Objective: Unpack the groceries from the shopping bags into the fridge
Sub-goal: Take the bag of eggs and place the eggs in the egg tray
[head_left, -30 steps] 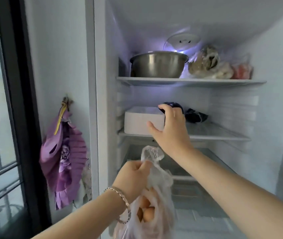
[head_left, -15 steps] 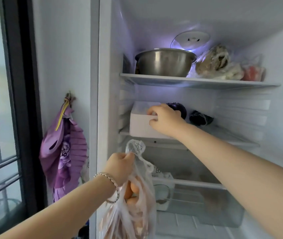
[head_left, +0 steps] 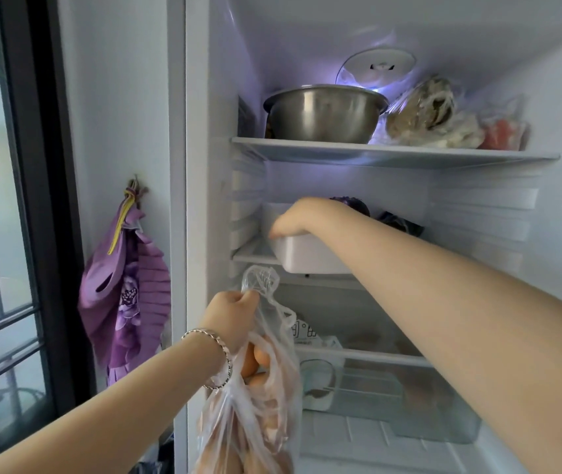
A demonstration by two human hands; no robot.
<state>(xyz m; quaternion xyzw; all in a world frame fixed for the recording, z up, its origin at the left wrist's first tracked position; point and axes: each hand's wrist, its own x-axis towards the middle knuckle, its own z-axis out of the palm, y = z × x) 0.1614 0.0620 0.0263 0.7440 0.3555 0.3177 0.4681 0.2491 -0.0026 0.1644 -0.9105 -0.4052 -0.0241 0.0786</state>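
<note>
The left hand [head_left: 230, 314] clenches the neck of a plastic bag [head_left: 259, 405] of eggs [head_left: 255, 360], hanging before the open fridge [head_left: 204, 165]. The right hand [head_left: 302, 217] dips into a white box [head_left: 310, 256] on the middle shelf [head_left: 252, 258]; its fingers are hidden, grip unclear.

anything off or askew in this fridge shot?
One thing: the white container juts past the front edge of the middle shelf, with the right hand gripping its rim. Also, loose eggs hang in a thin plastic bag held by the left hand. No spills or damage visible.
</note>
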